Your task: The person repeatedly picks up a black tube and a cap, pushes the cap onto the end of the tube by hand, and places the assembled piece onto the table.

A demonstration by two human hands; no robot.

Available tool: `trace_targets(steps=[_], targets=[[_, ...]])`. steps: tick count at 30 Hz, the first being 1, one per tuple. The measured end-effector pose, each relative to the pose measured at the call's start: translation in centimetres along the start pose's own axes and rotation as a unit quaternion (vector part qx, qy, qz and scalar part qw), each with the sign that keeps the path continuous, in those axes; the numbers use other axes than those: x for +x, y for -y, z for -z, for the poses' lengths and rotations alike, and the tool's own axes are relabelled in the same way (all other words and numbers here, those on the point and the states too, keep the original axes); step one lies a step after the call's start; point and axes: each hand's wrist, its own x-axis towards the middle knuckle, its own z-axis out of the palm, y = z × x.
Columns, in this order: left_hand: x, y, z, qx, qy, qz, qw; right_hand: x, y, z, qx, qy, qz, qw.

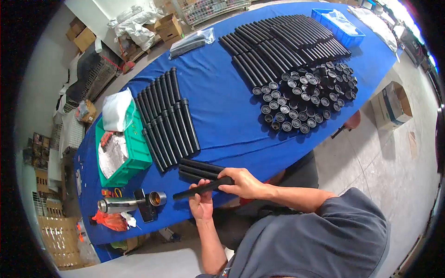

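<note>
The black tube [209, 186] is held over the near edge of the blue-covered table [218, 111], slightly tilted from where I stand. The person's right hand [244, 183] has its fingers wrapped around the thicker end, and the left hand [202, 202] grasps it further along, fingers curled about the shaft, leaving the narrow tip poking out past them.

Right beside the hands, a few loose tubes [197, 169] lie on the cloth. Just past those sit two staggered rows of tubes [169, 125], laid side by side with their thicker ends pointing away from the person.

Next to the rows stands a green crate [134, 160] with a white plastic bag [117, 110] at its far end. Nearer the person are a steel flask [121, 205] lying on its side, a metal cup [157, 199], a flat black object [147, 208] between them, and a red plastic bag [111, 221].

Across the table I see a heap of round black caps [303, 99], a big spread of tubes [282, 39] behind it, and a blue tray [351, 39] at the far side. An open cardboard box [387, 109] stands on the floor.
</note>
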Motion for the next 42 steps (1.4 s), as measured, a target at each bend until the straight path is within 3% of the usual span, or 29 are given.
trace_targets(steps=[2, 5, 12, 14, 16, 18, 26, 33, 42], targets=[[-0.3, -0.1, -0.4, -0.009, -0.012, 0.019, 1.0, -0.2, -1.1, -0.5, -0.082, -0.038, 0.122, 0.988], [-0.5, -0.2, 0.4, -0.002, 0.005, 0.006, 1.0, -0.6, 0.8, 0.4, -0.028, 0.011, 0.058, 0.998], [-0.5, -0.1, -0.2, 0.013, 0.018, 0.011, 1.0, -0.1, -0.2, 0.4, -0.037, 0.022, 0.057, 0.997], [-0.5, -0.2, -0.1, 0.004, 0.025, 0.012, 1.0, -0.1, 0.1, 0.5, -0.002, 0.01, -0.026, 1.0], [-0.4, 0.0, -0.1, -0.015, 0.022, 0.0, 1.0, 0.1, 1.4, 1.0, 0.125, 0.069, -0.162, 0.976], [-0.3, 0.0, -0.1, -0.003, 0.053, 0.006, 0.999, 0.1, 0.1, 0.4, 0.127, 0.053, -0.145, 0.98], [-0.3, -0.1, -0.8, -0.02, 0.007, 0.024, 0.999, -0.2, -0.6, -0.9, 0.075, -0.006, -0.076, 0.994], [0.0, 0.0, -0.6, -0.018, 0.009, 0.025, 0.999, 0.4, 2.1, 0.5, 0.063, 0.014, -0.136, 0.989], [0.2, -0.1, -0.6, -0.102, 0.0, 0.009, 0.995, 1.3, 1.2, 4.4, 0.191, -0.063, -0.118, 0.972]])
